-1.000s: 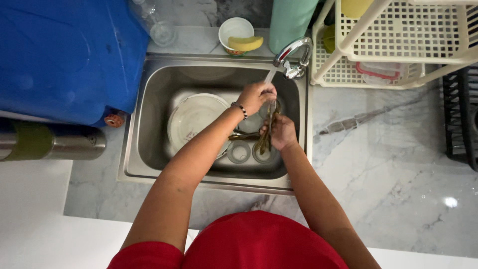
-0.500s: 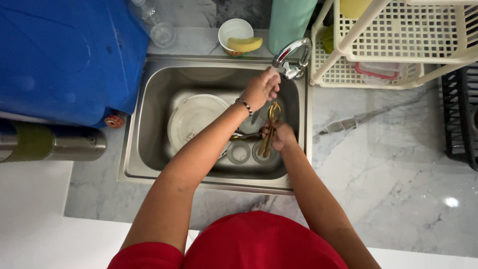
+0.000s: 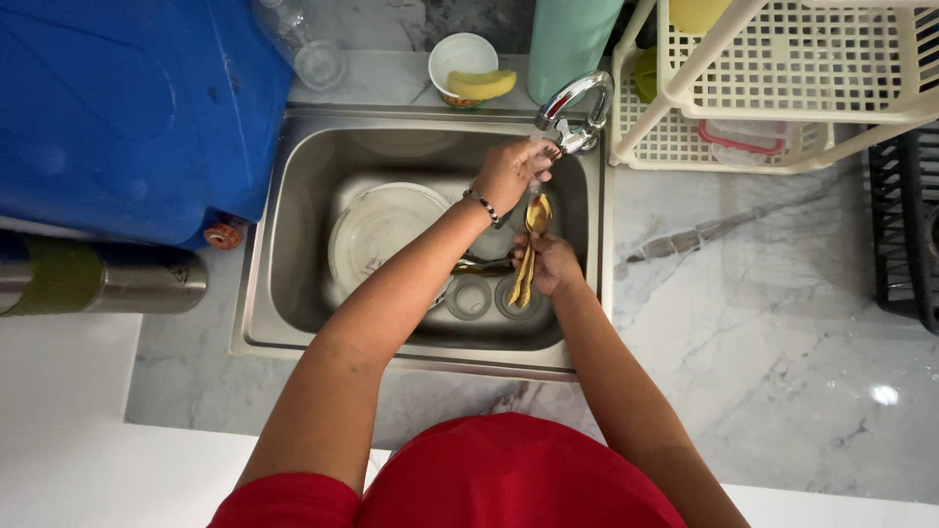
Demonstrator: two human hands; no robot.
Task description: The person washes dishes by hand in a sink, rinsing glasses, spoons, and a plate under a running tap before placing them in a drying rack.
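My left hand [image 3: 511, 172], a beaded bracelet on its wrist, reaches to the back right of the steel sink [image 3: 293, 244], and its fingers close on the handle of the chrome tap [image 3: 577, 110]. My right hand [image 3: 554, 264] holds a bunch of gold-coloured cutlery [image 3: 528, 252] upright over the sink, just below the spout. A white plate [image 3: 377, 233] lies in the basin to the left of my arms. Two small round clear pieces [image 3: 469, 298] and a metal utensil [image 3: 479, 265] rest on the sink floor under my hands.
A big blue water container [image 3: 127, 108] and a steel flask [image 3: 98, 284] crowd the sink's left side. Behind it stand a small bowl with a yellow sponge [image 3: 466, 70] and a green bottle [image 3: 569, 34]. A cream plastic rack [image 3: 782, 78] and a black rack [image 3: 905, 225] sit on the marble counter [image 3: 763, 323] to the right.
My left hand has left the cutlery and moved up and right to the tap. My right hand has kept the cutlery and lifted it slightly toward the spout.
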